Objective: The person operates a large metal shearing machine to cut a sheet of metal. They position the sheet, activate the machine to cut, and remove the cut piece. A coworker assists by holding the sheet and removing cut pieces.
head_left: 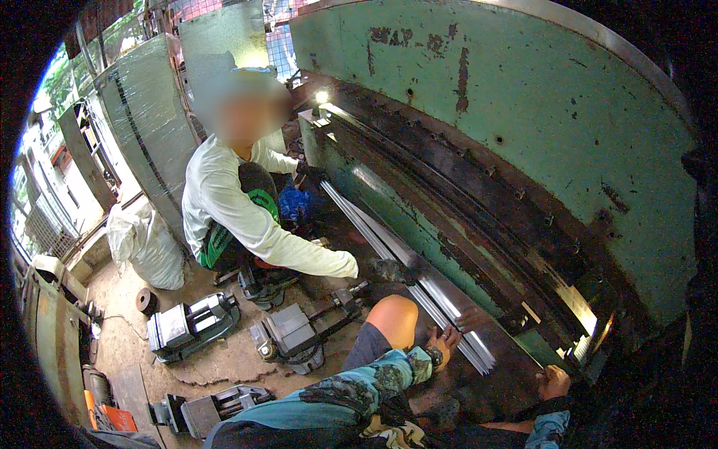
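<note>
Long, shiny bent metal strips lie bundled side by side, running from the far left toward me over a dark metal sheet. My left hand, below a wristwatch, has its fingers curled over the near part of the bundle. Farther right, my right hand is closed beside the sheet's right end; what lies inside its fingers is hidden. A crouching co-worker in a pale long-sleeved top reaches to the same strips. One dark-gloved hand of the co-worker rests on their middle, the other is near their far end.
A large green press-like machine with a long dark slot stands along the right. Several machine vises sit on the floor at left, near a small roll and a white sack. Wrapped panels stand behind.
</note>
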A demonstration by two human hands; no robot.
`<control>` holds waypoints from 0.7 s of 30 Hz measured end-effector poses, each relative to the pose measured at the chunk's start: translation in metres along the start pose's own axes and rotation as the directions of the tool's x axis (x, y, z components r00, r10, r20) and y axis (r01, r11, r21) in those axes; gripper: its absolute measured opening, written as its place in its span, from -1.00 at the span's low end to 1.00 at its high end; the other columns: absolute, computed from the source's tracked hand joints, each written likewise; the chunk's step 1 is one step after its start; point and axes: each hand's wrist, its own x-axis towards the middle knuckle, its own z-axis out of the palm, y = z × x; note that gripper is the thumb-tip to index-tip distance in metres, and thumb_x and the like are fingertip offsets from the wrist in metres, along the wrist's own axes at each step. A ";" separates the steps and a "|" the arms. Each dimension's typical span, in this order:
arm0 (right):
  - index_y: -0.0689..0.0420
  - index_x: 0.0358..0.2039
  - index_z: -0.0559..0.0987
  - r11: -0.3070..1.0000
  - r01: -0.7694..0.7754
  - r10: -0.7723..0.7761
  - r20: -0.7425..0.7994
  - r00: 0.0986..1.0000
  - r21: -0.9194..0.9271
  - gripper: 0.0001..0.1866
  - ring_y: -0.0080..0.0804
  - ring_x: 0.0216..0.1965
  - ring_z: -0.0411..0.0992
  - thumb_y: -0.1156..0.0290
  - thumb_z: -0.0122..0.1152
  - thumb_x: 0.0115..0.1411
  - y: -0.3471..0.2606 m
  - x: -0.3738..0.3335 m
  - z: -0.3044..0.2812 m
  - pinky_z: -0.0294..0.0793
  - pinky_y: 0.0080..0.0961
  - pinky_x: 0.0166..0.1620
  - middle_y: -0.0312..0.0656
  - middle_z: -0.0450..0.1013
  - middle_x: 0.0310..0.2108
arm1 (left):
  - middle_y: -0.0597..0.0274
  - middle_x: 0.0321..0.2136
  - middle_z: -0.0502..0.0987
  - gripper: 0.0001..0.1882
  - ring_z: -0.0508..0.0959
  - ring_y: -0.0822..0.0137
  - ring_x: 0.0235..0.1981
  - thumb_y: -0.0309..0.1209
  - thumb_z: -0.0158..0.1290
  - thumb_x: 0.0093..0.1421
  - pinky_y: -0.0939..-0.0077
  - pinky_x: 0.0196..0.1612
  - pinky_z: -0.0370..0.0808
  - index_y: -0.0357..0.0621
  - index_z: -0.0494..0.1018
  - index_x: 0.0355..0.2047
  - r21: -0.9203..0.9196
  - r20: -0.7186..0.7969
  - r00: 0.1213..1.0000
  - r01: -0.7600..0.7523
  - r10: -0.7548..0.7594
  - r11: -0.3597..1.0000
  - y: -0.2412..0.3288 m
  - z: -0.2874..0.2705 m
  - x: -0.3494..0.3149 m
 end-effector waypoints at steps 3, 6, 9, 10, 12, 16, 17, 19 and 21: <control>0.20 -0.59 0.43 1.000 0.026 -0.026 -0.021 0.999 0.008 -0.58 0.15 -0.46 0.46 0.14 0.40 0.08 -0.005 0.001 -0.004 0.41 -0.04 -0.41 0.00 0.40 -0.57 | -0.07 0.29 0.27 -0.34 0.27 -0.08 0.35 -0.24 -0.01 0.28 -0.43 0.17 0.37 -0.12 0.19 0.37 0.028 -0.034 0.998 -0.056 0.057 0.998 -0.008 0.002 -0.001; 0.19 -0.59 0.42 0.999 0.026 -0.026 -0.018 1.000 0.025 -0.58 0.16 -0.47 0.45 0.15 0.40 0.08 -0.010 0.002 -0.007 0.41 -0.03 -0.41 0.00 0.38 -0.58 | -0.08 0.29 0.29 -0.35 0.29 -0.07 0.34 -0.23 0.00 0.27 -0.42 0.21 0.32 -0.14 0.22 0.35 0.128 -0.044 0.990 -0.129 0.135 0.983 -0.024 0.002 -0.002; 0.19 -0.59 0.41 0.999 0.021 -0.021 0.007 1.000 0.035 -0.57 0.17 -0.48 0.44 0.15 0.40 0.08 -0.012 0.003 -0.010 0.40 -0.02 -0.42 0.01 0.38 -0.58 | -0.09 0.28 0.31 -0.36 0.31 -0.07 0.32 -0.22 0.01 0.27 -0.41 0.25 0.27 -0.16 0.25 0.33 0.309 0.016 0.920 -0.376 0.391 0.874 -0.054 0.000 0.001; 0.19 -0.59 0.41 0.999 0.021 -0.021 0.008 1.000 0.029 -0.57 0.17 -0.47 0.44 0.14 0.40 0.08 -0.012 0.003 -0.011 0.40 -0.03 -0.41 0.01 0.38 -0.57 | -0.10 0.28 0.31 -0.36 0.32 -0.06 0.32 -0.21 0.01 0.26 -0.41 0.27 0.25 -0.17 0.27 0.32 0.513 0.066 0.894 -0.412 0.443 0.753 -0.067 0.001 0.002; 0.19 -0.59 0.41 1.000 0.021 -0.021 0.011 1.000 0.018 -0.57 0.17 -0.47 0.44 0.13 0.39 0.08 -0.011 0.003 -0.011 0.41 -0.03 -0.41 0.01 0.38 -0.57 | -0.11 0.25 0.33 -0.40 0.35 -0.06 0.29 -0.22 0.02 0.25 -0.38 0.28 0.24 -0.18 0.32 0.27 0.834 0.301 0.731 -0.514 0.612 0.202 -0.096 0.003 0.007; 0.19 -0.59 0.42 0.999 0.041 -0.041 -0.025 0.999 0.009 -0.56 0.17 -0.46 0.46 0.09 0.34 0.12 -0.005 -0.001 -0.004 0.44 -0.05 -0.39 0.02 0.40 -0.56 | -0.14 0.16 0.39 -0.52 0.41 -0.06 0.20 -0.30 0.03 0.21 -0.24 0.28 0.28 -0.19 0.43 0.13 -0.111 0.527 0.850 0.059 -0.008 -0.992 -0.145 0.027 -0.005; 0.19 -0.58 0.43 0.999 0.042 -0.041 -0.049 0.998 0.009 -0.56 0.16 -0.45 0.46 0.08 0.34 0.12 -0.004 -0.001 -0.002 0.44 -0.05 -0.39 0.02 0.41 -0.55 | -0.14 0.14 0.40 -0.55 0.43 -0.06 0.18 -0.32 0.03 0.20 -0.20 0.28 0.29 -0.20 0.45 0.09 -0.547 0.355 0.928 0.109 -0.112 -0.830 -0.154 0.034 -0.010; 0.18 -0.57 0.45 0.999 0.040 -0.039 -0.046 0.998 0.023 -0.56 0.16 -0.45 0.47 0.07 0.34 0.12 0.000 -0.002 0.001 0.45 -0.05 -0.38 0.02 0.43 -0.54 | -0.13 0.12 0.41 -0.56 0.43 -0.07 0.16 -0.36 0.03 0.18 -0.16 0.28 0.29 -0.19 0.47 0.08 -0.867 0.200 0.960 0.080 -0.196 -0.493 -0.170 0.041 -0.012; 0.18 -0.56 0.47 0.999 0.026 -0.026 -0.003 1.000 0.030 -0.56 0.15 -0.43 0.48 0.05 0.35 0.12 0.002 -0.001 0.001 0.45 -0.05 -0.38 0.02 0.45 -0.53 | -0.10 0.12 0.39 -0.53 0.41 -0.08 0.17 -0.40 0.03 0.16 -0.16 0.28 0.28 -0.18 0.44 0.11 -0.862 0.308 0.888 0.109 -0.340 -0.496 -0.185 0.047 -0.008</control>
